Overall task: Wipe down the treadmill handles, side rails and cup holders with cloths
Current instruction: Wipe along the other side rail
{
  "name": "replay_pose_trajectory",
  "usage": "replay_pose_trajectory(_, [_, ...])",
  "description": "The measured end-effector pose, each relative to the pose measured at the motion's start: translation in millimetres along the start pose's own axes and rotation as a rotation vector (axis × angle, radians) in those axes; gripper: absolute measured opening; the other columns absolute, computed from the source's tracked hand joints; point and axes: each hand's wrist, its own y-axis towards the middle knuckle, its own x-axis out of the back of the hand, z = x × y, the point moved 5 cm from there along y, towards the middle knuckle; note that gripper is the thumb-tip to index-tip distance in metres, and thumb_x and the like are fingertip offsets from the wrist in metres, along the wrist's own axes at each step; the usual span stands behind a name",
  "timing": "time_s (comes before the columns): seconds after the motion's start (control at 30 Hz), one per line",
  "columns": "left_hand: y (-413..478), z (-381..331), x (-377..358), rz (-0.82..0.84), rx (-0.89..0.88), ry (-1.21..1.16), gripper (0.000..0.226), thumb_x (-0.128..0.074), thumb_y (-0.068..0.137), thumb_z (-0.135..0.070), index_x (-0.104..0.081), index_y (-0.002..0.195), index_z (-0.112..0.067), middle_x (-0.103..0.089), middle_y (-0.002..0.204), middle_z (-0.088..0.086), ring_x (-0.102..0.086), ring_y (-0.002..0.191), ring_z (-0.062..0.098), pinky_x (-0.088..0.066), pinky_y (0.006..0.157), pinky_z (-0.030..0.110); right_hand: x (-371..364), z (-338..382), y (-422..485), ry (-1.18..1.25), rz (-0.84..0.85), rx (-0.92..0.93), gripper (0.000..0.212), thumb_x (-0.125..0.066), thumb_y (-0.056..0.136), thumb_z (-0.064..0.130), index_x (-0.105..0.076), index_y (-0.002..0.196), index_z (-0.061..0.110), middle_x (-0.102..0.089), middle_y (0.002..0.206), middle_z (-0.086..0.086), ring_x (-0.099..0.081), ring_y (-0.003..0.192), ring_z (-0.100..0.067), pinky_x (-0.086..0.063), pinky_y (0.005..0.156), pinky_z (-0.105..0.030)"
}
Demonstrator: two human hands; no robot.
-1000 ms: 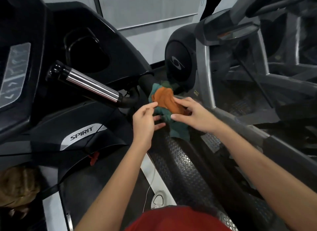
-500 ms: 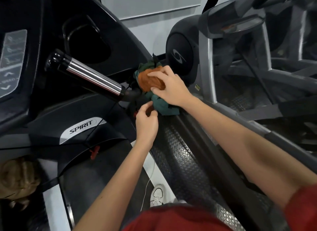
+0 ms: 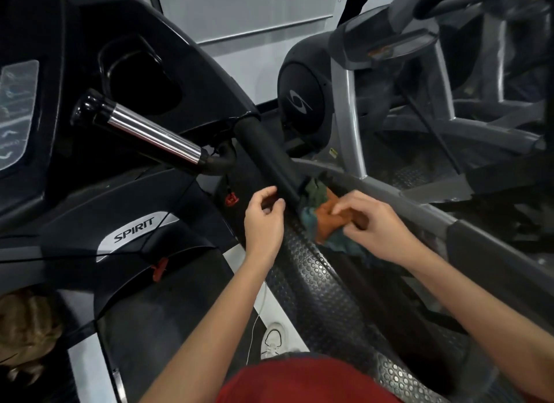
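cloths (image 3: 325, 222), one orange and one teal, sit bunched against the black padded handle (image 3: 266, 157), above the studded side rail (image 3: 323, 282). the right hand (image 3: 371, 222) grips them with curled fingers. the left hand (image 3: 262, 222) curls thumb and fingers just left of the handle; whether it holds anything cannot be told. left of it a silver badge (image 3: 133, 230) reads "spirit". farther left are a chrome grip (image 3: 153, 137) and a dark cup holder (image 3: 144, 82). a grey machine (image 3: 349, 103) stands to the right, before a pale wall (image 3: 239, 13).
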Motion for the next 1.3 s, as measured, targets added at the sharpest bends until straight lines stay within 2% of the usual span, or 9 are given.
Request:
replay_pose_trajectory(0.17, [-12.5, -2.0, -10.8, 0.017, -0.040, 0.008, 0.041, -0.057, 0.091, -0.013, -0.048, 0.131, -0.016, -0.051, 0.121, -0.006, -0.054, 0.108, 0.010, -0.045, 0.097, 0.027, -0.3, -14.0, -2.3, 0.092, 0.001, -0.088, 0.045, -0.050, 0.075, -0.016, -0.061, 0.106, 0.014, -0.060, 0.104, -0.008, -0.059, 0.096, -0.026, -0.040, 0.084, -0.014])
replay_pose_trajectory(0.33, [-20.0, 1.5, -12.2, -0.018, -0.078, 0.017, 0.039, -0.047, 0.087, 0.005, -0.055, 0.123, -0.010, -0.061, 0.111, 0.004, -0.056, 0.096, 0.015, -0.046, 0.082, 0.025, -23.7, 19.4, 33.3, 0.005, 0.062, -0.054, 0.043, -0.061, 0.086, 0.020, -0.053, 0.128, 0.021, -0.049, 0.122, 0.002, -0.051, 0.109, -0.011, -0.039, 0.096, -0.025])
replay_pose_trajectory(0.5, [-32.9, 8.1, -19.1, 0.018, -0.016, -0.083, 0.046, -0.055, 0.092, -0.008, -0.045, 0.136, -0.017, -0.053, 0.119, -0.010, -0.054, 0.103, 0.002, -0.045, 0.100, 0.031, -13.7, -3.1, 47.8, 0.349, -0.023, -0.232, 0.031, -0.051, 0.089, 0.001, -0.060, 0.119, 0.008, -0.063, 0.110, -0.004, -0.060, 0.104, -0.020, -0.044, 0.090, -0.022])
replay_pose_trajectory(0.6, [-40.8, 15.0, -22.6, 0.034, 0.011, -0.129, 0.050, -0.057, 0.091, -0.010, -0.042, 0.138, -0.020, -0.052, 0.129, -0.006, -0.057, 0.107, 0.007, -0.046, 0.101, 0.043, -11.1, -18.7, 21.9, 0.454, 0.023, -0.304, 0.032, -0.045, 0.092, -0.004, -0.059, 0.119, 0.007, -0.061, 0.105, 0.001, -0.059, 0.091, -0.004, -0.042, 0.072, -0.001])
replay_pose_trajectory(0.7, [-44.1, 18.3, -23.5, 0.033, 0.024, -0.137, 0.052, -0.057, 0.091, -0.010, -0.040, 0.139, -0.019, -0.048, 0.137, 0.000, -0.056, 0.111, 0.012, -0.046, 0.101, 0.042, -6.5, -34.5, -18.5, 0.449, 0.034, -0.367, 0.032, -0.044, 0.092, -0.004, -0.061, 0.116, 0.009, -0.062, 0.091, 0.008, -0.056, 0.071, 0.010, -0.038, 0.059, 0.001])
replay_pose_trajectory(0.77, [-44.4, 17.6, -23.1, 0.039, 0.013, -0.124, 0.053, -0.058, 0.091, -0.010, -0.040, 0.140, -0.019, -0.048, 0.136, 0.000, -0.056, 0.112, 0.013, -0.046, 0.101, 0.042, 0.1, -38.3, -39.5, 0.374, -0.015, -0.322, 0.033, -0.047, 0.088, -0.008, -0.063, 0.108, 0.013, -0.062, 0.084, 0.011, -0.054, 0.061, 0.012, -0.039, 0.063, -0.004])
replay_pose_trajectory(1.0, [-47.5, 16.2, -22.7, 0.051, -0.016, -0.089, 0.052, -0.058, 0.090, -0.006, -0.041, 0.138, -0.018, -0.049, 0.134, -0.002, -0.054, 0.105, 0.005, -0.049, 0.096, 0.034, -9.0, -7.3, -14.1, 0.252, -0.045, -0.091, 0.032, -0.061, 0.085, 0.003, -0.063, 0.115, 0.011, -0.058, 0.109, -0.004, -0.055, 0.099, -0.006, -0.039, 0.093, -0.014])
replay_pose_trajectory(1.17, [-57.5, 19.2, -23.4, 0.134, 0.060, -0.161, 0.058, -0.058, 0.090, -0.004, -0.035, 0.142, -0.017, -0.047, 0.131, -0.002, -0.060, 0.105, 0.013, -0.056, 0.077, 0.028, -12.8, -23.8, 0.6, 0.489, -0.053, -0.302, 0.027, -0.048, 0.093, 0.005, -0.060, 0.114, 0.018, -0.063, 0.106, 0.003, -0.058, 0.080, 0.016, -0.041, 0.071, 0.000])
replay_pose_trajectory(1.3, [-55.1, 17.9, -24.4, 0.140, 0.056, -0.146, 0.060, -0.059, 0.088, -0.002, -0.035, 0.142, -0.016, -0.046, 0.129, -0.003, -0.056, 0.112, 0.019, -0.054, 0.073, 0.022, 0.8, -34.5, -41.3, 0.413, -0.017, -0.309, 0.036, -0.048, 0.089, -0.005, -0.065, 0.106, 0.022, -0.065, 0.100, 0.007, -0.057, 0.077, 0.017, -0.040, 0.073, 0.001])
